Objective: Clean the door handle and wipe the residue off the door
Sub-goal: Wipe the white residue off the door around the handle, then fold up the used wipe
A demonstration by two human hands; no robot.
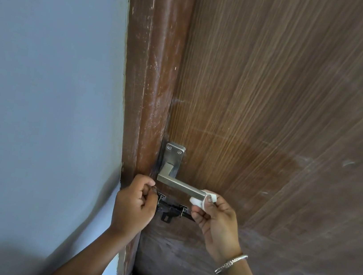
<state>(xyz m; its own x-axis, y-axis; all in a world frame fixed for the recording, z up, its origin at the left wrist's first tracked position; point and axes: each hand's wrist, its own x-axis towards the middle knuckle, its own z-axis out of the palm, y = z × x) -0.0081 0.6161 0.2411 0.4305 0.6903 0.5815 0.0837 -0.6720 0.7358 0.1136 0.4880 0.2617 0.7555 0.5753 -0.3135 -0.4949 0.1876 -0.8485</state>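
Head view: our right grip (217,221) pinches a white wipe (199,201) against the free end of the door handle (180,185), low at six o'clock on the wooden door (274,103). Our left grip (134,205) curls at the handle's eight o'clock; whether it holds anything, we cannot tell.

The only camera rides on my head, facing forward and a little down, close to the door (274,103), with its frame (156,63) and the wall (45,71) filling the left side. Its wide lens bows the lines, and my left hand (135,203) and right hand (215,219) sit low in the middle.
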